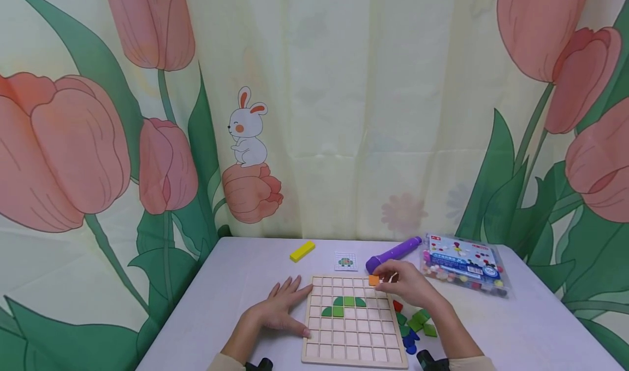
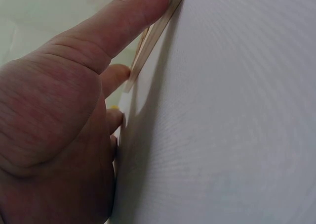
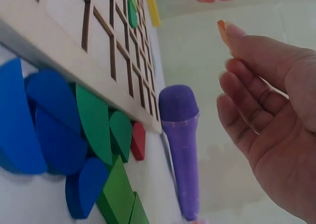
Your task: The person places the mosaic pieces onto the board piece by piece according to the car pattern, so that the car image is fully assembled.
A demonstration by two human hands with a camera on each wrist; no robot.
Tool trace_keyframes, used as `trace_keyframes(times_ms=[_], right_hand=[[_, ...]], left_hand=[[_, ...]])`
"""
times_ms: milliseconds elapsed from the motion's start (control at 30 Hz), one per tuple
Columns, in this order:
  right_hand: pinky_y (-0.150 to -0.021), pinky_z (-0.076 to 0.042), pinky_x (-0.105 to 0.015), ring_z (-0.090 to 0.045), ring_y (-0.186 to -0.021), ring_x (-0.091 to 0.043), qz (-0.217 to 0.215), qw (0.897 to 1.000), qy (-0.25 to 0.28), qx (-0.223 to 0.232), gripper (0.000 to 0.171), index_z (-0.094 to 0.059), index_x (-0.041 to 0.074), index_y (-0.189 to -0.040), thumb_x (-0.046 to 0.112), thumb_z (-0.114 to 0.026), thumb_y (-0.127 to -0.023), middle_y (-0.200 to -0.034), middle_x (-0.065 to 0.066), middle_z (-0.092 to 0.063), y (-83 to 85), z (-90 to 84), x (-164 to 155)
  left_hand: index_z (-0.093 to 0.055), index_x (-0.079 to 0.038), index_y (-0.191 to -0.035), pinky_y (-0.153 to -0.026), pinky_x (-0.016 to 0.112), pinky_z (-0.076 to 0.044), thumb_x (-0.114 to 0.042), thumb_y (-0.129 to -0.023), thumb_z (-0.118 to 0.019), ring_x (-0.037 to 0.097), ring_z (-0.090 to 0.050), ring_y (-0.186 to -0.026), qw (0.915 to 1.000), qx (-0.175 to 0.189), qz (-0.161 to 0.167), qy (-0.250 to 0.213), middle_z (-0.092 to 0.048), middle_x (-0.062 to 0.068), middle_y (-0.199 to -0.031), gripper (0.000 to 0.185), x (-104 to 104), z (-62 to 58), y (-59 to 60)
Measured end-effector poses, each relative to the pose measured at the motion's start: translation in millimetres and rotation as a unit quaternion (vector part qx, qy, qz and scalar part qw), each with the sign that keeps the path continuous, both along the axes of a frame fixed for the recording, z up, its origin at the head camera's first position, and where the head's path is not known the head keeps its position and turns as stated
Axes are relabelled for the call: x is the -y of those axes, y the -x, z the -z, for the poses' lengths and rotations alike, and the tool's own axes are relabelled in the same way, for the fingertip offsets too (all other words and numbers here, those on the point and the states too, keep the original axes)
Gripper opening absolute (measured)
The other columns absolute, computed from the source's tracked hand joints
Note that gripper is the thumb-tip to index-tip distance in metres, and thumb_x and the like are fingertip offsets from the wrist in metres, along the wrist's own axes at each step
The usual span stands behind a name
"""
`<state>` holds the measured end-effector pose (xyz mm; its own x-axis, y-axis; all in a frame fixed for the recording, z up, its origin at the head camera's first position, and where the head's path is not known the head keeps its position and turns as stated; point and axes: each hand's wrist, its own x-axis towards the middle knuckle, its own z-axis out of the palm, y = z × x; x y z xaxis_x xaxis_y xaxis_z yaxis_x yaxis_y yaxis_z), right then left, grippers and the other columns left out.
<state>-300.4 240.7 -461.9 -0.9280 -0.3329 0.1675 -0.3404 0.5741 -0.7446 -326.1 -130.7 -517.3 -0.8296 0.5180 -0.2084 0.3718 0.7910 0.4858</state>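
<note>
A wooden grid board [image 1: 354, 338] lies on the table, with green square tiles [image 1: 349, 301] and dark green quarter-round tiles [image 1: 360, 302] in its upper middle cells. My left hand [image 1: 277, 308] rests at the board's left side, fingers spread; its thumb and index fingertip touch the wooden edge. Over the board's far right corner, my right hand [image 1: 405, 283] pinches an orange square tile [image 1: 374, 280] between thumb and finger. In the right wrist view the tile [image 3: 223, 32] shows as a thin orange edge at the fingertips, apart from the board. A small pattern card [image 1: 346, 261] lies beyond the board.
Loose blue [image 3: 59, 120], green [image 3: 116, 194] and red [image 3: 138, 141] pieces lie along the board's right side. Beyond are a purple toy microphone [image 1: 393, 253] and a plastic box [image 1: 464, 264] of colourful parts. A yellow block [image 1: 302, 251] sits at the back left.
</note>
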Motion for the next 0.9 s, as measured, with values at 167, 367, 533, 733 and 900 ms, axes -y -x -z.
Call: trace_keyframes(times_ms=[167, 367, 533, 733, 900], right_hand=[[-0.077, -0.053, -0.023, -0.061, -0.089, -0.015, -0.001, 1.0, -0.005, -0.005, 0.025, -0.076, 0.012, -0.112, 0.02, -0.083, -0.089, -0.101, 0.0, -0.072, -0.4, 0.8, 10.5], [-0.072, -0.052, -0.023, -0.06, -0.084, -0.014, -0.013, 1.0, -0.002, -0.009, 0.023, -0.077, 0.011, -0.109, 0.018, -0.084, -0.088, -0.097, -0.001, -0.072, -2.1, 4.3, 25.8], [-0.069, -0.051, -0.022, -0.059, -0.081, -0.012, -0.034, 0.999, -0.012, -0.006, 0.023, -0.077, 0.01, -0.107, 0.018, -0.085, -0.087, -0.095, 0.0, -0.071, -2.0, 11.3, 39.3], [-0.069, -0.051, -0.021, -0.06, -0.082, -0.012, -0.066, 0.997, -0.04, 0.005, 0.022, -0.077, 0.01, -0.105, 0.016, -0.085, -0.086, -0.095, 0.0, -0.073, -3.7, 15.7, 49.7], [-0.07, -0.048, -0.021, -0.057, -0.083, -0.017, -0.076, 0.995, -0.047, 0.039, 0.022, -0.076, 0.011, -0.103, 0.015, -0.088, -0.084, -0.094, -0.001, -0.071, -5.5, 18.9, 55.9]], left_hand=[[-0.034, -0.035, -0.163, -0.128, 0.065, -0.001, -0.071, -0.071, -0.082, 0.037, -0.005, -0.163, 1.0, 0.004, 0.0, -0.002, -0.015, 0.012, -0.175, 0.11, 0.2, 0.5, 0.9], [-0.033, -0.036, -0.163, -0.128, 0.065, -0.001, -0.072, -0.071, -0.082, 0.037, -0.004, -0.163, 1.0, 0.005, 0.0, -0.006, -0.015, 0.012, -0.176, 0.111, 0.4, 2.3, 1.9], [-0.033, -0.037, -0.163, -0.129, 0.065, -0.001, -0.073, -0.07, -0.082, 0.036, -0.004, -0.163, 1.0, 0.006, -0.002, -0.005, -0.014, 0.012, -0.176, 0.111, 0.4, 3.0, 2.6], [-0.034, -0.036, -0.163, -0.128, 0.066, -0.002, -0.07, -0.071, -0.083, 0.038, -0.005, -0.163, 1.0, 0.003, 0.002, -0.008, -0.015, 0.013, -0.175, 0.11, 0.5, 2.3, -0.1], [-0.034, -0.036, -0.163, -0.128, 0.066, -0.002, -0.07, -0.071, -0.083, 0.038, -0.006, -0.163, 1.0, -0.002, 0.003, -0.004, -0.016, 0.013, -0.175, 0.109, 0.6, 0.5, -1.2]])
